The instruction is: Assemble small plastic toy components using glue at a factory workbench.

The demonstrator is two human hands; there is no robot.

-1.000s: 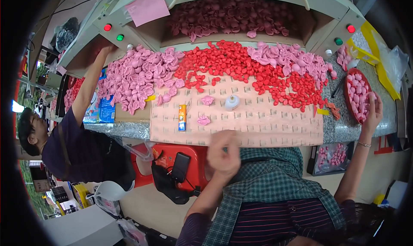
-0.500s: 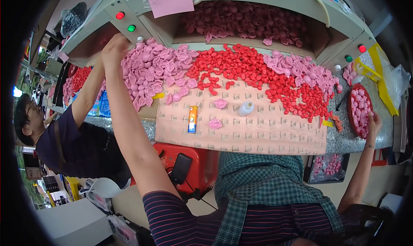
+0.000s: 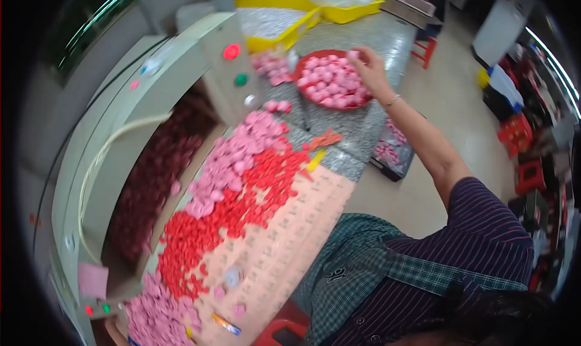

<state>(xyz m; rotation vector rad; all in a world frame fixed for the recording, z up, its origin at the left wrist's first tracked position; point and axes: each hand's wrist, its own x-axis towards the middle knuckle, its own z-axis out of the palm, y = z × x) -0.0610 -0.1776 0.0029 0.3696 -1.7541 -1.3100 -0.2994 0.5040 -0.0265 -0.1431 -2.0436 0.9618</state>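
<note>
At the far end of the bench, my right hand (image 3: 370,69) reaches over the rim of a red oval bowl (image 3: 337,107) heaped with small round pink pieces (image 3: 327,80). Its fingers are bent and closed on one pink flower-like piece (image 3: 353,55) at the bowl's edge. Of my left arm (image 3: 114,332) only a sliver shows at the lower left, beside the pink petal-shaped pieces (image 3: 157,313); its fingers are out of sight. A small white squeeze bottle (image 3: 233,277), two pink flowers (image 3: 239,310) and an orange-and-blue box (image 3: 226,324) lie on the pink mat (image 3: 284,249).
Red pieces (image 3: 187,243) and more pink petals (image 3: 233,155) line the mat's far side, beside a grey-green machine housing (image 3: 91,182) with lit buttons. Yellow trays (image 3: 284,34) stand past the bowl. A dark crate (image 3: 393,158) sits low beside the bench.
My view has swung to the right, toward the bowl. My right hand has shifted from the bowl's outer side to the pieces at its rim. My left hand has dropped out of sight.
</note>
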